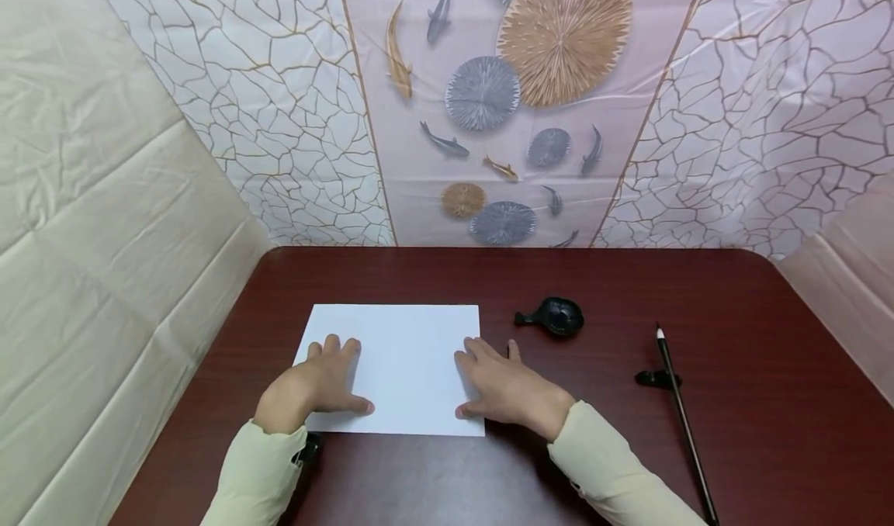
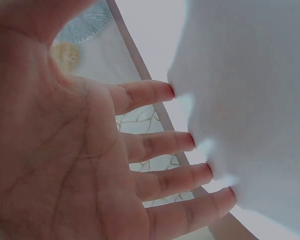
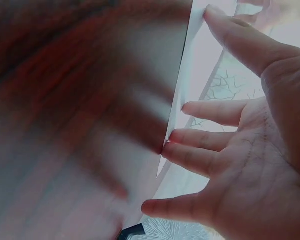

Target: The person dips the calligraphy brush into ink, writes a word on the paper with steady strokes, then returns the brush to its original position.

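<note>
A blank white sheet of paper (image 1: pixel 412 363) lies flat on the dark red table. My left hand (image 1: pixel 314 386) rests on its left part, fingers spread; the left wrist view shows the fingertips of the left hand (image 2: pixel 90 145) touching the white paper (image 2: pixel 250 100). On the right edge of the sheet lies my right hand (image 1: pixel 510 386), fingers spread, thumb on the paper. In the right wrist view the right hand (image 3: pixel 240 150) has its fingertips along the paper's edge, with the little finger over the table surface (image 3: pixel 65 140).
Beyond the right hand sits a small black dish with a handle (image 1: pixel 561 316). Further right, a brush (image 1: pixel 684 417) leans on a black rest (image 1: pixel 653 378). A dark object (image 1: pixel 310 447) shows by the left sleeve. Patterned cloth (image 1: pixel 482 169) hangs behind the table (image 1: pixel 391 270).
</note>
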Motion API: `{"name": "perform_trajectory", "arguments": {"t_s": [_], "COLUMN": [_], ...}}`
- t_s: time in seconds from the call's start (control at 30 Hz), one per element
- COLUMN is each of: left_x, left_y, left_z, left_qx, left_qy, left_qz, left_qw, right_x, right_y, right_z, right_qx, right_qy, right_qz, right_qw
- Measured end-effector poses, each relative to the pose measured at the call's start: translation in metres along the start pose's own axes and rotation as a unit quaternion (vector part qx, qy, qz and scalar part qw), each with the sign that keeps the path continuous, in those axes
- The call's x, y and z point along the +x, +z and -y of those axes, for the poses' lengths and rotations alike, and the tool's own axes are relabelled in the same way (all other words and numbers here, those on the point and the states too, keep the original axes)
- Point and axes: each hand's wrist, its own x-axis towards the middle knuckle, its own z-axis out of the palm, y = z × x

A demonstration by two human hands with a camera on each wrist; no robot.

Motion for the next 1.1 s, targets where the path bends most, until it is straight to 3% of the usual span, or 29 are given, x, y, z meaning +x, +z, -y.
{"name": "perform_trajectory", "arguments": {"t_s": [0.33,0.57,0.8,1.1], "left_x": [-0.012,-0.018,-0.018,-0.017], "left_y": [0.01,0.015,0.014,0.013], "left_z": [-0.01,-0.023,-0.038,-0.049], "left_qx": [0.003,0.009,0.016,0.022], "left_qy": [-0.009,0.003,0.007,0.017], "left_qz": [-0.001,-0.004,-0.015,-0.016], "left_qw": [1.0,0.9999,0.9997,0.9995], "right_x": [-0.009,-0.019,-0.028,-0.039], "right_y": [0.01,0.01,0.004,0.0], "right_z": [0.003,0.007,0.004,-0.006], "right_qx": [-0.017,-0.039,-0.055,-0.027], "right_qy": [0.008,0.026,0.031,0.056], "right_qz": [0.015,0.037,0.033,0.046], "right_qw": [0.9997,0.9982,0.9975,0.997]}}
